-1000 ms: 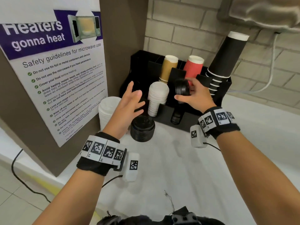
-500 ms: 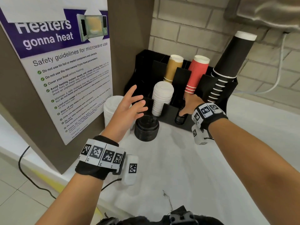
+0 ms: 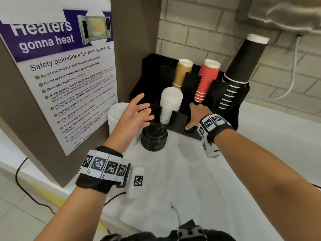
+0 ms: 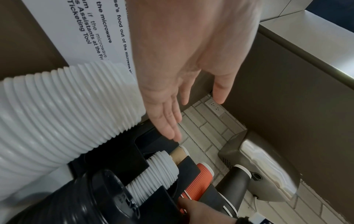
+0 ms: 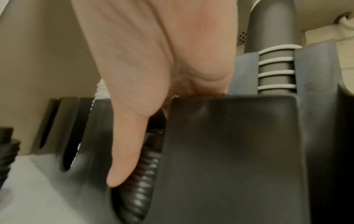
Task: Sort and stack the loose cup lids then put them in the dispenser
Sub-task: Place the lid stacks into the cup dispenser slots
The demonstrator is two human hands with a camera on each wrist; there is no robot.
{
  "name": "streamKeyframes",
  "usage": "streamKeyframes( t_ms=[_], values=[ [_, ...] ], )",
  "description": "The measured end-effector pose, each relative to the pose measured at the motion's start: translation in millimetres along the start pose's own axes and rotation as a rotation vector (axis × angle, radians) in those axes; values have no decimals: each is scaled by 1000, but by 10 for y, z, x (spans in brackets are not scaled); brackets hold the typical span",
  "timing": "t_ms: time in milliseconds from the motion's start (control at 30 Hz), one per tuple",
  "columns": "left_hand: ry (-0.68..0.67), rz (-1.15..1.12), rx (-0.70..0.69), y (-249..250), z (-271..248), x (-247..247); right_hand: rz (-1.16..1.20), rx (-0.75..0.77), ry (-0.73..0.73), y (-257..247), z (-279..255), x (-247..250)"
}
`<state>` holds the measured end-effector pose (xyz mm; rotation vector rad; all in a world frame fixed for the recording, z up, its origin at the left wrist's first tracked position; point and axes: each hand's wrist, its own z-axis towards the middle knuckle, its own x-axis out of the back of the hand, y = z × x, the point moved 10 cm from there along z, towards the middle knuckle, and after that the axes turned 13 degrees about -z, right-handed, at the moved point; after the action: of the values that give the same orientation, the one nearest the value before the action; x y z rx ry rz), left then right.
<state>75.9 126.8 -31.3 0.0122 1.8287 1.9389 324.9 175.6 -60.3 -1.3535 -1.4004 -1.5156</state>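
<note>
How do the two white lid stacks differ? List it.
The white lid stack in the dispenser stands in a front slot of the dispenser; the loose white lid stack stands on the counter outside it, left of the left hand. The loose one looks wider. Both are ribbed white.

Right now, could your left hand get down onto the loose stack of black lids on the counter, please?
Probably yes: the left hand hovers open just above the black lids, with nothing between them.

Bare forearms, black wristbands (image 3: 97,181) with white square-coded tags, white camera pods (image 3: 136,182), thin black cables
</note>
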Motion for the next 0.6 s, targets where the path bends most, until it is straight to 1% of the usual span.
streamKeyframes(
  t_ms=[233,367,433,500,533,600],
  values=[
    [-16,-14,7,-26,1,-64,-26,20,-45,-21,4,-58],
    [-24,-17,-13,33,-6,-47,75,48,-143,70,-7,7],
    [-17,-22,-27,62,3,-20,102,44,-154,121,-27,119],
    [-8,-25,-32,73,13,-10,137,48,-89,116,-55,276],
    [-3,-27,-33,76,15,-8,161,64,-24,84,-74,362],
    [11,-36,-42,85,19,2,256,119,184,-32,-168,578]
  ],
)
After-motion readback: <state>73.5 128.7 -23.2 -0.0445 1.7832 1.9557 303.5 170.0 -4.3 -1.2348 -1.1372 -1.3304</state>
